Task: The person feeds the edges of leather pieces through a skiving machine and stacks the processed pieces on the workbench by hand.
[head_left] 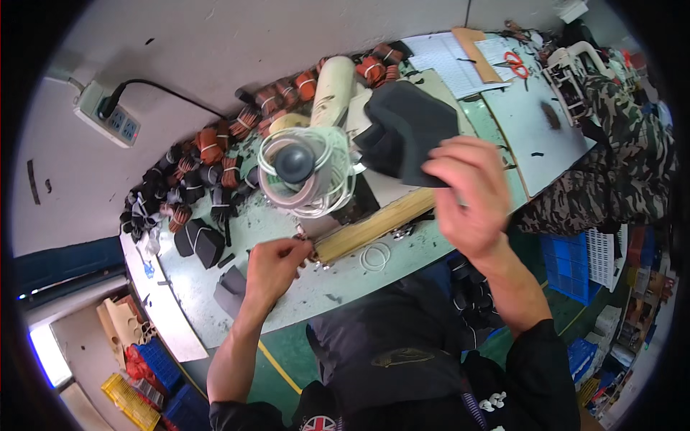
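My left hand (270,271) is closed at the left end of a wooden bar (374,226), its thumb and index finger pinched together. Whatever is between those fingertips is too small to make out. My right hand (474,194) is raised past the bar's right end, fingers bent onto the edge of a black, soft-looking sheet piece (410,129). That piece lies folded or layered over a pale board, and its lower corner runs under my fingertips. Behind the bar stands a clear container (305,190) wound with white cord, with a dark round knob on top.
Tied bundles of black and orange-brown strips (210,144) line the wall side. A pale cylinder (333,86) rises behind the container. White cord loops (375,256) lie at the front edge, black pieces (200,242) at left, red scissors (514,65) and papers at far right.
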{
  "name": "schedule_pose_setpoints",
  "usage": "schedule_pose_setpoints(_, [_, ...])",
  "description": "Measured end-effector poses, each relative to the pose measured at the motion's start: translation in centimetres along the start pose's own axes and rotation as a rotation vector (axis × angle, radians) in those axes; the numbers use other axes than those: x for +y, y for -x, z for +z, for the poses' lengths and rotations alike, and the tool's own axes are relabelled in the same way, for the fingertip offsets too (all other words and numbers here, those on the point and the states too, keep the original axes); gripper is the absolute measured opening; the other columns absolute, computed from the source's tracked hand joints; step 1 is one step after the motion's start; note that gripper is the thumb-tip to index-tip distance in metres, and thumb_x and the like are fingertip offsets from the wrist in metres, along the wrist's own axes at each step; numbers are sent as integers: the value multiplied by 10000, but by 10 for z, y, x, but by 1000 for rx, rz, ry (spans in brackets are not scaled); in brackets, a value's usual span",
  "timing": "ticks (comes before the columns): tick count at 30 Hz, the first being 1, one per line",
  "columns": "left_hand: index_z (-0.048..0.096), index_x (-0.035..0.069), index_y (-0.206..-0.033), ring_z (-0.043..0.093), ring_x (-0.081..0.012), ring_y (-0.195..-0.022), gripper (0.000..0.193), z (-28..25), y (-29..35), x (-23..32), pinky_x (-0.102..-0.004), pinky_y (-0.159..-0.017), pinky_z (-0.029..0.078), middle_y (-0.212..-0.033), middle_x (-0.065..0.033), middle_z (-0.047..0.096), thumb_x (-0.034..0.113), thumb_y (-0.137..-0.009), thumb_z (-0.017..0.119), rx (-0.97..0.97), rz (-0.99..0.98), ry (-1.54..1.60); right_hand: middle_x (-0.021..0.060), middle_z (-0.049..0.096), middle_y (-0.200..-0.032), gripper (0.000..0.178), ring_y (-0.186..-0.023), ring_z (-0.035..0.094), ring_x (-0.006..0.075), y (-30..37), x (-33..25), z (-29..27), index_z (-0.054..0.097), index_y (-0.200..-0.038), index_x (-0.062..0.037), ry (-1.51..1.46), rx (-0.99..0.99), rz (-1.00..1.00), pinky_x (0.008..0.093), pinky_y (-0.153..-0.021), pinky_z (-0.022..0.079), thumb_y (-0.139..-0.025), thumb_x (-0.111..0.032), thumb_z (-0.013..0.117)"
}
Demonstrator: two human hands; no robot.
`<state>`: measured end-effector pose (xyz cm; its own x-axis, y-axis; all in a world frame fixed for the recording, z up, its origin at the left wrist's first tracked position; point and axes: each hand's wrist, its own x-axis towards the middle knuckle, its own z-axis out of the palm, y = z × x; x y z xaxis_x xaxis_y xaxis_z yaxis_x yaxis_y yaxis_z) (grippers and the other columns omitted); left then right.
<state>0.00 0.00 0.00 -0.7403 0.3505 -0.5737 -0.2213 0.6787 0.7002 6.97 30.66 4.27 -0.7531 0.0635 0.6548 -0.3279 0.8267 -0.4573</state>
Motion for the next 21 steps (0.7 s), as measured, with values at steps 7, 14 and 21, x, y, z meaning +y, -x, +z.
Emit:
schedule_pose_setpoints(7, [759,1,-873,578,-79,-567,282,-2,49,-45,-249,-541,459,-651,-32,657,261,-942,676,67,-200,53,126,560,-1248,446,-1256,480,389,-4,1,40,662,-1135,-109,185,-196,149,550,-1011,416,-727,-200,818])
schedule_pose_setpoints(14, [742,-28,-876,592,-83,-601,290,-27,85,-128,-247,-557,466,-691,-40,666,245,-948,673,342,-336,157,60,467,-1481,458,-1426,347,366,2,50,48,645,-1154,-185,300,-453,33,671,-1113,262,-755,-346,803])
schedule_pose_setpoints(21, [592,-90,-1309,662,-307,-1111,609,-43,100,-240,-375,-970,486,-1153,-226,698,393,-943,655,690,-474,-145,148,556,-1406,412,-1343,477,355,5,20,16,643,-1208,-60,192,-182,63,507,-1109,355,-824,-145,765])
